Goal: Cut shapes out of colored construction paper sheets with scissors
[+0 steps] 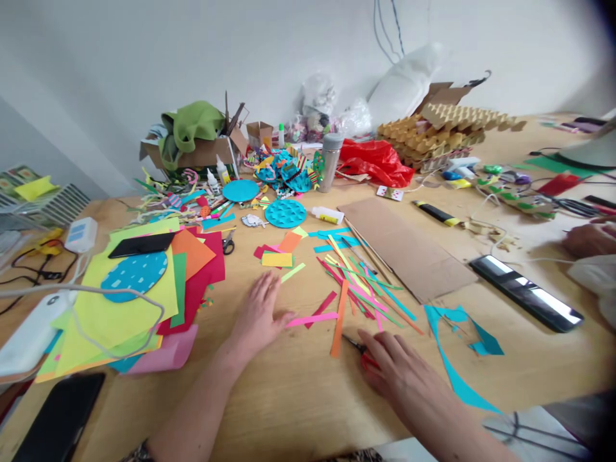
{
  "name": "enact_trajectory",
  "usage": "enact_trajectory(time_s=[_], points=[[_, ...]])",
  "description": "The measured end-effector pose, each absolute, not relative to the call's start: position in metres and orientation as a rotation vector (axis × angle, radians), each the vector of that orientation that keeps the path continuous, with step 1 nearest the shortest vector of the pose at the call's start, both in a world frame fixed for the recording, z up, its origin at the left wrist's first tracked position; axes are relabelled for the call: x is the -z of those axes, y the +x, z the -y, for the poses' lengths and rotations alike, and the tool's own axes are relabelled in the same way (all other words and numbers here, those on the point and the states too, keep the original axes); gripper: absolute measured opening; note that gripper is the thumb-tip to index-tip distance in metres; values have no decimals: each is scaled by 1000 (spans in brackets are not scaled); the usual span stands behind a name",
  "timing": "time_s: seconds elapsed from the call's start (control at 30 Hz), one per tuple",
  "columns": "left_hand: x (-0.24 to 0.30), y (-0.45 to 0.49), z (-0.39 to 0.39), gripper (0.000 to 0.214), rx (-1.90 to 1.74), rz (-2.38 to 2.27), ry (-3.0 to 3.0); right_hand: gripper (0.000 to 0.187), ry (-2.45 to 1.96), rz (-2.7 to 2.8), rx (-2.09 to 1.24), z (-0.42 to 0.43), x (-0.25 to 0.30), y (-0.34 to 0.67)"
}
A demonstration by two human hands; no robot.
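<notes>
My left hand (260, 313) lies flat on the wooden table (298, 391) with fingers stretched out, its fingertips beside a pink paper strip (312, 318). My right hand (397, 367) rests palm down over red-handled scissors (359, 350), whose blades stick out to the left; the fingers cover the handles. An orange paper strip (339, 319) lies between the two hands. A loose pile of coloured paper strips (359, 282) spreads just beyond them.
Stacked coloured paper sheets (135, 295) with a blue disc lie at left. A cardboard sheet (404, 247), a phone (527, 293) and blue paper scraps (462, 346) sit at right. Another person's hand (590, 239) shows at the right edge. Egg cartons, boxes and bags crowd the back.
</notes>
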State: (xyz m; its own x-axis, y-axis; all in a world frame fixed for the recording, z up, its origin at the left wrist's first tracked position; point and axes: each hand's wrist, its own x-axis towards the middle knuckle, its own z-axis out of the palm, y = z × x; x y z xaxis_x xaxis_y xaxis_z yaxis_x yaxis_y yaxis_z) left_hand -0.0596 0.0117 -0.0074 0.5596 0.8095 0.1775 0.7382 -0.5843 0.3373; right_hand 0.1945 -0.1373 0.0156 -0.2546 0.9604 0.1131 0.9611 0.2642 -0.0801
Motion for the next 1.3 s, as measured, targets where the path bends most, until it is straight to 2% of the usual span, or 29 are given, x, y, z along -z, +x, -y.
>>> enact_trajectory(time_s=[0.13,0.33,0.5,0.6,0.77,0.93,1.07,1.17,1.3], points=[[9,-55,-10,85,-306,-1223,2584,32,-1793,2341,18,154,-2,196],[5,-46,-3,52,-388,-1201,2627,24,-1831,2243,-43,155,-6,194],[5,-49,-12,53,-522,-1413,2590,33,-1900,2201,-90,161,-3,201],[6,-49,-19,45,-497,-1518,2518,41,-1942,2158,-194,165,1,204],[6,-41,-17,22,-510,-1484,2399,27,-1934,2019,-368,168,0,210],[1,-28,-4,7,-529,-1203,2363,25,-1923,1818,-383,168,-18,213],[6,-32,-5,35,-576,-1316,2494,23,-1882,1780,-347,169,-28,218],[14,-33,-1,55,-349,-1363,2615,24,-1880,1743,-306,169,-31,222],[15,-11,22,65,-185,-1249,2637,24,-1835,1692,-284,168,-34,224]])
